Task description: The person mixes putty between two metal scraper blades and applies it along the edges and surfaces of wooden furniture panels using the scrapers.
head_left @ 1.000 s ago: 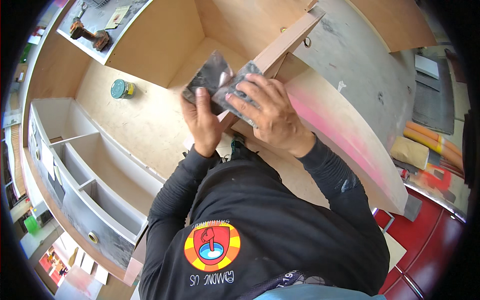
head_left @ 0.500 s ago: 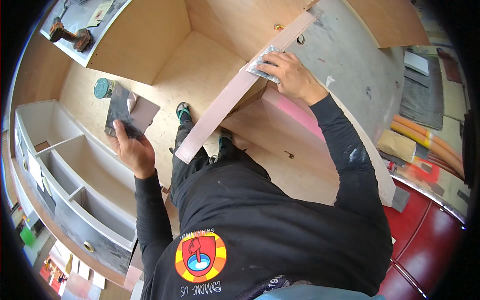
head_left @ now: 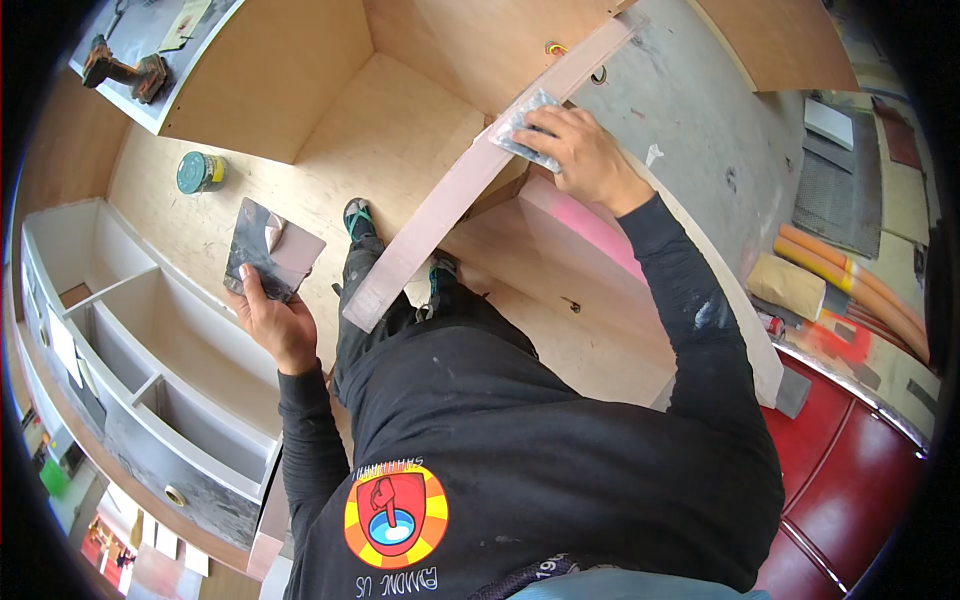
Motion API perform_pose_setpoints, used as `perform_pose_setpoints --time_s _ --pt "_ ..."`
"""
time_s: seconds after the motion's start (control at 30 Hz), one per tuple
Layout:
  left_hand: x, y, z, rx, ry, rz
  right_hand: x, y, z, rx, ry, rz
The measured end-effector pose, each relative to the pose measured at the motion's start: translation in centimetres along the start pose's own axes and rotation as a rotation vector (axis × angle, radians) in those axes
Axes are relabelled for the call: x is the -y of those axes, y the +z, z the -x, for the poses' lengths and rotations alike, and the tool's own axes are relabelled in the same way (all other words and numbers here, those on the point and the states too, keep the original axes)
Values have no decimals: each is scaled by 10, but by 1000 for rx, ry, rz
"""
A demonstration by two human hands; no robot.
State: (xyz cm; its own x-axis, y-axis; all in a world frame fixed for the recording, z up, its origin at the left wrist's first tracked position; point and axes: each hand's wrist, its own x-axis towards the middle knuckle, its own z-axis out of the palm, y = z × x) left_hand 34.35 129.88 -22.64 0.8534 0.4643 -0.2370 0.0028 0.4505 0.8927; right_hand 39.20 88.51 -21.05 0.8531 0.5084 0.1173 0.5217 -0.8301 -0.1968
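Note:
My left hand (head_left: 275,325) grips a flat, dark-smeared putty board (head_left: 265,250) by its lower edge, with the thumb on top. A small lump of pink putty (head_left: 274,233) sits on the board. My right hand (head_left: 592,155) presses a thin grey-white smeared putty spreader (head_left: 541,103) against a long pale-pink panel edge (head_left: 425,235). That edge slants from near my legs up toward the far right. The fingers lie over the spreader, and part of it is hidden beneath them.
A green-lidded tin (head_left: 200,173) stands on the wooden floor. An orange-and-black cordless drill (head_left: 125,72) lies on a cabinet top (head_left: 180,95) at far left. White-edged drawer compartments (head_left: 195,330) run along the left. Orange tubes (head_left: 850,275) and a red padded seat (head_left: 840,450) are at right.
My left hand and the putty board have shifted slightly nearer to me and away from the tin. My right hand keeps the spreader at nearly the same spot on the edge.

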Motion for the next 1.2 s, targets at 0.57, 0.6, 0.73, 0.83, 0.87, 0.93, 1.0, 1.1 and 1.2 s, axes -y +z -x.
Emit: perform_pose_setpoints --time_s 0.57,0.6,0.73,0.83,0.87,0.93,1.0,1.1,1.2 --pt "-3 -6 9 -52 -24 33 13 4 -7 -42 -41 -3" --pt "-3 -8 9 -38 -22 37 12 6 -9 -30 -28 4" --pt "-2 -14 9 -63 -50 31 11 9 -10 -61 -33 -10" --pt "-1 -17 9 -12 -38 25 10 11 -9 -63 -35 -22" --pt "0 -17 9 12 -20 29 9 12 -10 -62 -37 -25" --pt "1 -17 9 -35 -49 22 8 13 -10 -58 -35 -29" --pt "1 -15 8 1 -23 1 7 13 -9 -41 -26 -39" --pt "0 -14 9 -7 -33 -12 11 8 -1 -25 -11 -64" --pt "-1 -14 9 -13 -34 17 20 -6 20 40 30 -72"
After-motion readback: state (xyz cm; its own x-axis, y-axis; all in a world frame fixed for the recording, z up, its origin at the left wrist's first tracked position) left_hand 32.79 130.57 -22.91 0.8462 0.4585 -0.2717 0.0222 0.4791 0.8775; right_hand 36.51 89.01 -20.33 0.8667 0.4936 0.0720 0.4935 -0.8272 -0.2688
